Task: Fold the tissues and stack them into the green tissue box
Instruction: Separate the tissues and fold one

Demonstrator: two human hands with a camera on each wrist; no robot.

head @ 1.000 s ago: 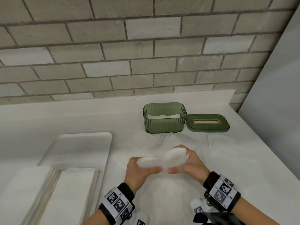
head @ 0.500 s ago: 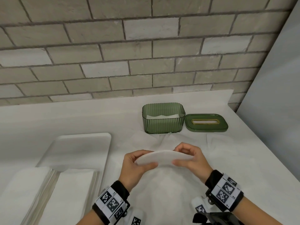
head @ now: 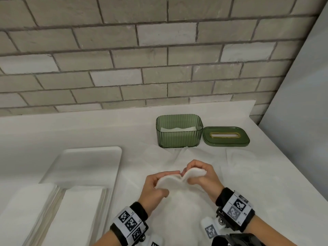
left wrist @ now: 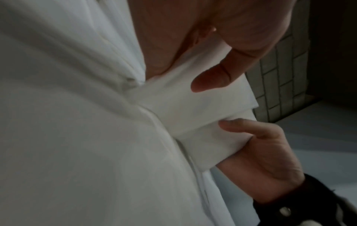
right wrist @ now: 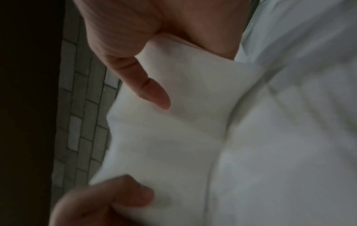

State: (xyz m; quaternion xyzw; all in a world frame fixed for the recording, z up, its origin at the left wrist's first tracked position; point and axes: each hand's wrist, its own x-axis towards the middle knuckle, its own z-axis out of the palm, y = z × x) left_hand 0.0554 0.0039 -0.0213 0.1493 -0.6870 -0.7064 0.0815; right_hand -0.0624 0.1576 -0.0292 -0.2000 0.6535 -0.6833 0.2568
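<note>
Both hands (head: 179, 181) pinch folded tissue (head: 177, 178) ends; green tissue box (head: 179, 132) well apart.

Tissue stack (head: 179, 178) now bent mid-length, seemingly V-shaped, hands closer.

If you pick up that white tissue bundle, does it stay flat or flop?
Probably floppy: the tissue bundle dips into a V in the middle between the left hand and the right hand. It also looks light, since a fingertip pinch at each end holds it up. It likely creases easily; soft folds show in the left wrist view.
</note>
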